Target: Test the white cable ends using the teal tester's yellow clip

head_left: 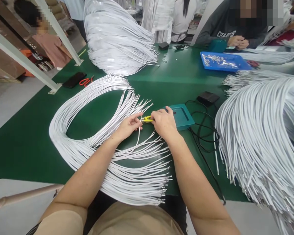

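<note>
My left hand (130, 125) pinches a white wire (138, 135) close to its end, which points up beside the tool. In my right hand (164, 120) is a yellow-handled tool (147, 119), small like pliers or a cutter, with its tip at the wire; the fingers hide most of it. A looped bundle of white wires (61, 137) curves round to the left and under my left forearm, with metal-tipped ends fanned towards my hands. Just behind my right hand sits a teal box-like device (183, 117) with a recessed top.
Large bundles of white wire lie at the back (117, 36) and right (254, 130). Black cables (203, 130) trail from a black box (208, 98). Red-handled scissors (86, 81) lie near a white post (61, 32). A co-worker (215, 32) sits across, by a blue tray (225, 62) of small metal parts.
</note>
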